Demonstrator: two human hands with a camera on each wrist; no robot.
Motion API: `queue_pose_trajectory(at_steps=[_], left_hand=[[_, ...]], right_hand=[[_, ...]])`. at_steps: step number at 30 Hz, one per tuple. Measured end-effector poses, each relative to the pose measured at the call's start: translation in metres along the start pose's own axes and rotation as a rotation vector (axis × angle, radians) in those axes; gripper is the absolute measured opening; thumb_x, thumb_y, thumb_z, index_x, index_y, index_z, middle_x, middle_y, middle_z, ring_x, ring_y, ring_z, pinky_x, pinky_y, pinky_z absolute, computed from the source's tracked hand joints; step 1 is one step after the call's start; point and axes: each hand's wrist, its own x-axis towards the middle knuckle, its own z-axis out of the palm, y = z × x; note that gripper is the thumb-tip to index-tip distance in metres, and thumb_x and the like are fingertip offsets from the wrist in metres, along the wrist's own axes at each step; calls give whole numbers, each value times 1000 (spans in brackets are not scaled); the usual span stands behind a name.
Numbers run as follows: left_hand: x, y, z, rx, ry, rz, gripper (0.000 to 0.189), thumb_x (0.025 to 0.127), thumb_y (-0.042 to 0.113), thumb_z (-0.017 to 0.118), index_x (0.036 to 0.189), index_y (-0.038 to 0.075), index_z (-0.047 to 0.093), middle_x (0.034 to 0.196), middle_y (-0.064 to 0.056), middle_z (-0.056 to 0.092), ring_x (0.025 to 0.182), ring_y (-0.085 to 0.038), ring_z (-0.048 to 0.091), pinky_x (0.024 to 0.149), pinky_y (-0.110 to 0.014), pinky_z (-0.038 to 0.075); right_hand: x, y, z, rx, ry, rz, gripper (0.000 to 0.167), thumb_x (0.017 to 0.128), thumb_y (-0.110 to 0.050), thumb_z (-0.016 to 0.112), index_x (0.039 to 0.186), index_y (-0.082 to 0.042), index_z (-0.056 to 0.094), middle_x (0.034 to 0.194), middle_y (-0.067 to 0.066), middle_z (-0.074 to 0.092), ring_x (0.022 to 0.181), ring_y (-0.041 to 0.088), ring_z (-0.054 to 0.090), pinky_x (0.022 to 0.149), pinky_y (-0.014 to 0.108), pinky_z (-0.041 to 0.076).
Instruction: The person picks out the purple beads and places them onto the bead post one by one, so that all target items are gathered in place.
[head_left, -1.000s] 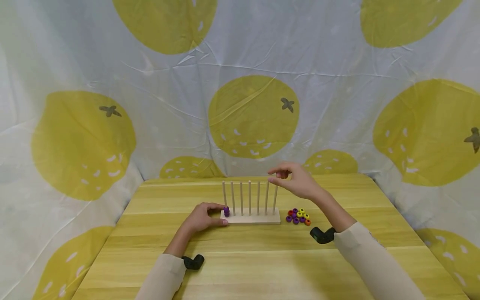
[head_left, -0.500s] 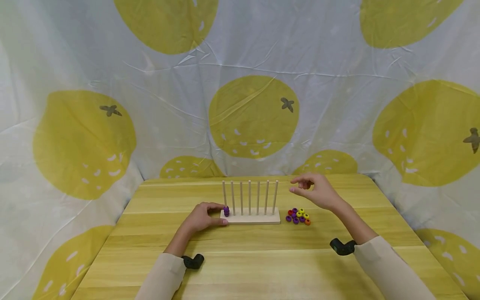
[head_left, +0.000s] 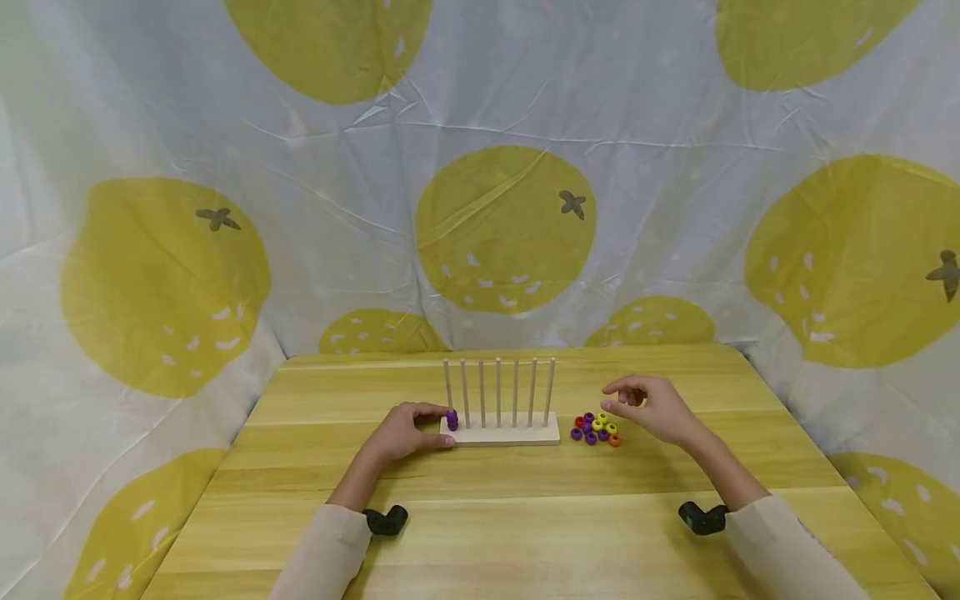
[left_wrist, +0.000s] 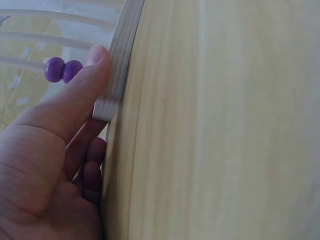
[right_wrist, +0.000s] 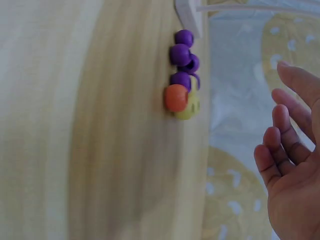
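Observation:
A wooden rack with several upright pegs has a pale base (head_left: pixel 502 434). Purple beads (head_left: pixel 452 420) are stacked on its leftmost peg. My left hand (head_left: pixel 397 433) holds the left end of the base, thumb at the front and index finger behind; the left wrist view shows the thumb (left_wrist: pixel 90 75) against the base edge (left_wrist: pixel 117 75). To the right of the rack lies a loose group of beads: purple (head_left: pixel 591 437), yellow (head_left: pixel 612 428), red (head_left: pixel 580 422) and one orange (head_left: pixel 615 440). Just above and right of them hovers my right hand (head_left: pixel 652 408), fingers loosely bent, holding nothing.
The striped wooden table (head_left: pixel 495 533) ends behind the rack at a hanging cloth (head_left: pixel 660 217) printed with yellow fruit. Dark wrist cameras sit on the left wrist (head_left: pixel 387 520) and right wrist (head_left: pixel 703 518).
My right hand has moved from above the rightmost pegs to the right and down, to beside the loose beads. The left hand keeps its hold on the base.

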Motion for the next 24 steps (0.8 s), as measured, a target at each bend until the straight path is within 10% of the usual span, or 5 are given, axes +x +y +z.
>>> queue_pose_trajectory(at_steps=[24], left_hand=[[0, 0, -1, 6, -14, 1, 58, 76, 45, 91, 128, 27, 74, 136, -4, 69, 135, -31, 57, 114, -52, 45]], right_hand=[[-29, 45, 30, 53, -29, 71, 25, 91, -23, 81, 113, -12, 77, 83, -1, 62, 71, 10, 53, 62, 23, 48]])
